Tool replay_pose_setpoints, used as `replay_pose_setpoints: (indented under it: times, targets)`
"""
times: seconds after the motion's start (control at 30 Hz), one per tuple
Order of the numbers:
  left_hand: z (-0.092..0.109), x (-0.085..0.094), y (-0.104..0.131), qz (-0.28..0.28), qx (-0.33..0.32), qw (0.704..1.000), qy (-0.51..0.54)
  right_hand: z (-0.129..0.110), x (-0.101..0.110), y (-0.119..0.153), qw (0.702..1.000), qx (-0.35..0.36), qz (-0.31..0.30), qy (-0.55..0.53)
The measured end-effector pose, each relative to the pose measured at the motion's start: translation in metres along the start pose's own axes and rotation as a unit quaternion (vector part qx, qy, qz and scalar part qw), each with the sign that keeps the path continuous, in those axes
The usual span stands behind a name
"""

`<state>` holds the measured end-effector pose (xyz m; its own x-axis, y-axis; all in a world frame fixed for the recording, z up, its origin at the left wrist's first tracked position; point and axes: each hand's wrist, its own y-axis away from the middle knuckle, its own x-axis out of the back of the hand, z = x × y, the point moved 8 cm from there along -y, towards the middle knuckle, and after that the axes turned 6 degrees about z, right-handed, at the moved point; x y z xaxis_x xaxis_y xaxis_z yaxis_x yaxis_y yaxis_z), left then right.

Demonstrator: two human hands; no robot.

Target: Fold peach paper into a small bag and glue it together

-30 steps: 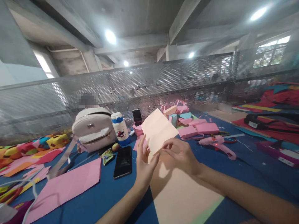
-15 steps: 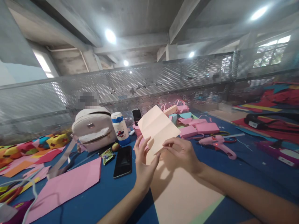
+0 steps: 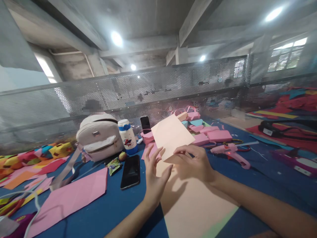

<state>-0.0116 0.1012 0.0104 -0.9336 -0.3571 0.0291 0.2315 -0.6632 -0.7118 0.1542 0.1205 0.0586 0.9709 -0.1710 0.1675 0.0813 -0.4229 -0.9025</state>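
A pale peach square of paper (image 3: 172,135) is held up, tilted, at the middle of the view. My right hand (image 3: 194,162) pinches its lower right edge between thumb and fingers. My left hand (image 3: 156,175) is at the paper's lower left, its fingers apart and curved, with nothing between thumb and fingertips. Below both hands a larger peach sheet (image 3: 195,208) lies on the blue table (image 3: 91,215), with a light green strip (image 3: 220,226) at its near edge.
A black phone (image 3: 130,172), a snack packet (image 3: 114,166), a bottle (image 3: 127,137) and a grey backpack (image 3: 99,137) stand or lie left of the hands. Pink paper (image 3: 74,198) is at front left. On the right are pink boxes (image 3: 219,135) and a pink glue gun (image 3: 231,153).
The small paper has turned and shifted slightly right, and its crease no longer shows clearly. My left hand's thumb and fingers have moved apart, off the paper.
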Motion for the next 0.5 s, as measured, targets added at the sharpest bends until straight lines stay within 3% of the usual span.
replay_pose_setpoints:
  times: [0.17,0.3,0.4,0.5]
  targets:
    - [-0.009,0.0,0.0,0.007,0.023,0.999,0.025,-0.002,-0.005,-0.011,0.999,0.006,-0.032,-0.003]
    - [-0.032,-0.005,-0.001,-0.009,0.102,0.989,0.105,-0.003,-0.011,-0.027,0.996,0.01,-0.081,0.035]
    - [-0.047,-0.007,0.0,-0.01,0.154,0.98,0.125,-0.008,-0.013,-0.039,0.986,0.062,-0.098,0.122]
    - [-0.049,-0.006,0.001,-0.006,0.164,0.98,0.11,-0.016,-0.017,-0.046,0.969,0.124,-0.119,0.176]
